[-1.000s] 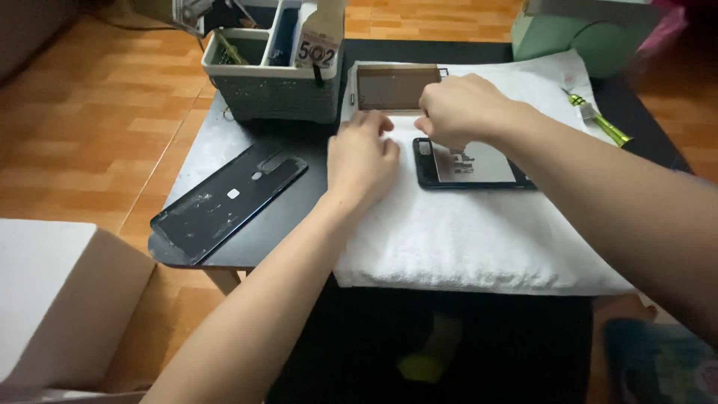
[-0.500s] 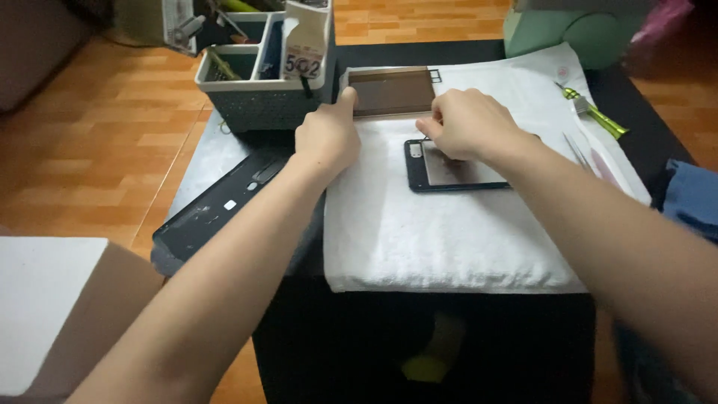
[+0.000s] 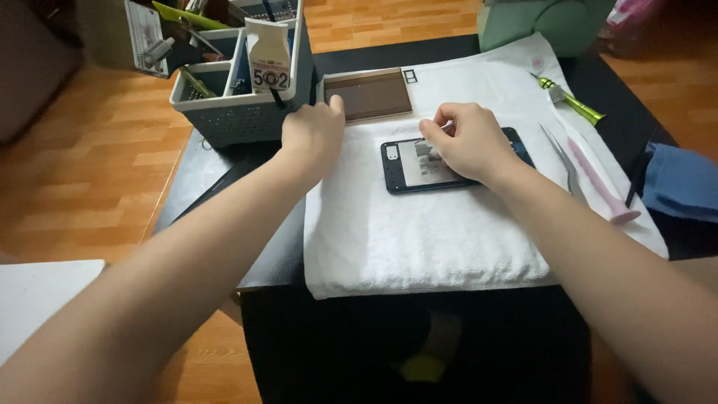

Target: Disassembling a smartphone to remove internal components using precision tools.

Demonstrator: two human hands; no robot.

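Nearest the camera, the person's two bare forearms reach forward over a dark table [image 3: 359, 329] and a white towel [image 3: 434, 239] spread across it. On the towel lies an opened phone [image 3: 407, 166], a flat dark-framed body with a pale inner panel showing, set near the towel's middle and slightly tilted.

The right hand [image 3: 467, 142] rests on top of the phone's right half. Its fingers are curled, and thumb and forefinger are pinched together on a small thin pale part just above the phone's upper edge; what that part is cannot be made out.

The left hand [image 3: 313, 135] lies to the left, at the towel's upper left corner. Its fingers are bent downward and loosely closed, and the thumb tip touches the near left corner of a brown translucent tray [image 3: 370, 93] lying at the towel's far edge. Whether the hand grips anything cannot be told.

To the right of the phone, on the towel, lie metal tweezers [image 3: 562, 153] and a pink prying stick [image 3: 602, 185], and farther off a green-handled tool [image 3: 572, 101]. A blue cloth [image 3: 684, 183] sits at the table's right edge.

Beyond the left hand stands a grey slotted organiser basket [image 3: 239, 112] holding tools and a small white glue bottle [image 3: 268, 63]. At the far edge is a pale green box [image 3: 550, 22], over an orange wooden floor [image 3: 97, 164].
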